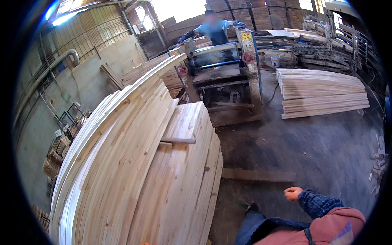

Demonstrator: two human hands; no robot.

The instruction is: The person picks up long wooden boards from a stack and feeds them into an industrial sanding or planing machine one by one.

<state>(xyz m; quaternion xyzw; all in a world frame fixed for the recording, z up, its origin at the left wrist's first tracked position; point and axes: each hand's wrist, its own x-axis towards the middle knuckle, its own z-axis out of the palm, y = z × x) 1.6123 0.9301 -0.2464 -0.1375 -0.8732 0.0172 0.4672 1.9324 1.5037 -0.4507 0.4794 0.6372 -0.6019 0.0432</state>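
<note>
My right hand hangs over the floor at the lower right, its fingers curled in with nothing seen in them. A dark patterned cuff and a pink sleeve lead up from it. Of my left hand only a sliver shows at the bottom edge, against the large stack of pale planks; its grip is hidden. One long plank lies along the stack's top left, reaching toward the machine. A short board piece rests on the stack's right part.
A roller machine stands ahead, with a co-worker behind it, arms spread to both sides. A lower pile of planks lies at the right. A dark timber crosses the floor beside the stack. A bucket stands farther back.
</note>
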